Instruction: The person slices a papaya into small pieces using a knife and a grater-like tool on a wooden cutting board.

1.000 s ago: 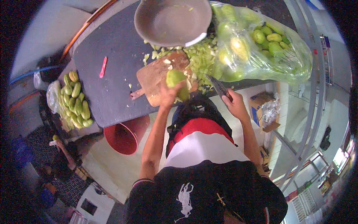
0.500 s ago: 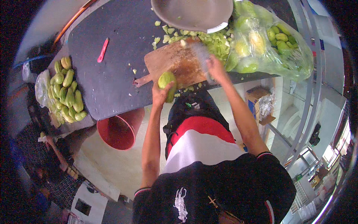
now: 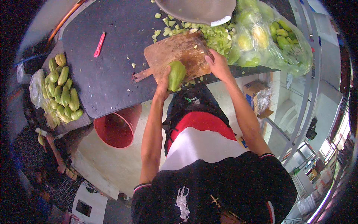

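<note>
The left hand (image 3: pixel 163 83) holds 1 green, pear-shaped fruit (image 3: pixel 177 75) at the wooden cutting board (image 3: pixel 169 52); the right hand (image 3: pixel 219 66) shows unclearly.

The bare left forearm (image 3: pixel 151 134) reaches almost straight forward, the left hand (image 3: pixel 164 81) curled in a grip; the right forearm (image 3: pixel 244 112) slants inward, the right hand (image 3: pixel 219 66) a little farther forward

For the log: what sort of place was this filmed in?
Most likely a food-preparation area, perhaps a commercial kitchen, though I can't be sure which kind. The wooden cutting board, the chopped green pieces heaped beside it and the large clear plastic bag of green produce point that way.
</note>
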`<state>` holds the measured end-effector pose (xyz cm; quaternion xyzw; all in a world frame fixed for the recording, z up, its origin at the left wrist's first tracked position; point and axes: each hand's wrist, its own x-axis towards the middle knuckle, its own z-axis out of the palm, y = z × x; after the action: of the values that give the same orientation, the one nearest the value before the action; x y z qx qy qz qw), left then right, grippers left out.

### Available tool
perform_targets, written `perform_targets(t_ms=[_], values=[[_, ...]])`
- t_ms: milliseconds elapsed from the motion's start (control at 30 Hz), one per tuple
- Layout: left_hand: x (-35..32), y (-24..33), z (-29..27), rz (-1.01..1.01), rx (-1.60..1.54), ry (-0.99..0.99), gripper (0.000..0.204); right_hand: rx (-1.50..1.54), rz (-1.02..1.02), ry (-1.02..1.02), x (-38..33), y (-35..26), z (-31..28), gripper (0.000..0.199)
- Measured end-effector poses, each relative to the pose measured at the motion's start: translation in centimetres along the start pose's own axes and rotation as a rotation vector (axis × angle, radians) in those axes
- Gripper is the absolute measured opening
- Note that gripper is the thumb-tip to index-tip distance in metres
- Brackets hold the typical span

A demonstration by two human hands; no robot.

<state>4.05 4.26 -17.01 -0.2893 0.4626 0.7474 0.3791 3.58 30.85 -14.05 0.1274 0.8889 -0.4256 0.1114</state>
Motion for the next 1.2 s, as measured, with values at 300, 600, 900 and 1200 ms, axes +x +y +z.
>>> perform_targets(t_ms=[300, 600, 900, 1200], values=[[0.8, -2.0, 1.3, -0.149, -0.234, -0.179, 0.067, -0.265, 0.051, -0.180, -3.3, 1.5, 1.3, 0.044], [0.8, -2.9, 1.7, -0.264, -0.440, -0.116, 0.064, -0.215, 0.066, -0.198, -4.2, -0.4, -0.4, 0.050], [0.2, -2.0, 4.3, -0.238, -0.552, -0.056, 0.057, -0.200, -0.385, -0.087, -7.0, -6.4, -2.0, 0.038], [-3.8, 1.4, 6.4, 0.025, -0.507, -0.221, 0.062, -0.171, -0.181, -0.067, -9.1, -12.5, -6.7, 0.037]])
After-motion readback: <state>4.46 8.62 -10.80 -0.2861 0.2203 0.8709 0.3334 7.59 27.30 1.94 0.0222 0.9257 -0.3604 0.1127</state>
